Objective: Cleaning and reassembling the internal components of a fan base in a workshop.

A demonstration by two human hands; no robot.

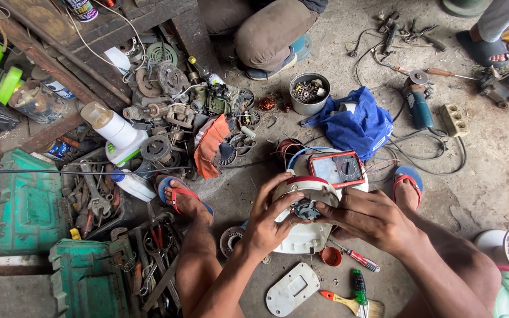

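A white round appliance base with a red rim point(303, 232) sits on the floor between my legs. My left hand point(269, 217) grips its left side, thumb near the dark toothed coupling point(307, 209) at its centre. My right hand point(367, 215) holds the right side, fingers pinching that coupling. Just behind the base lies a red-cased multimeter point(341, 168) with thin wires.
A white cover plate point(292, 288), a paintbrush point(349, 301), screwdrivers point(358, 258) and a small orange cap point(330, 257) lie in front. Left: green tool cases point(27, 206), wrenches, scrap motor parts. Behind: tin of parts point(309, 92), blue bag point(354, 126), angle grinder point(417, 100), another person crouching point(269, 32).
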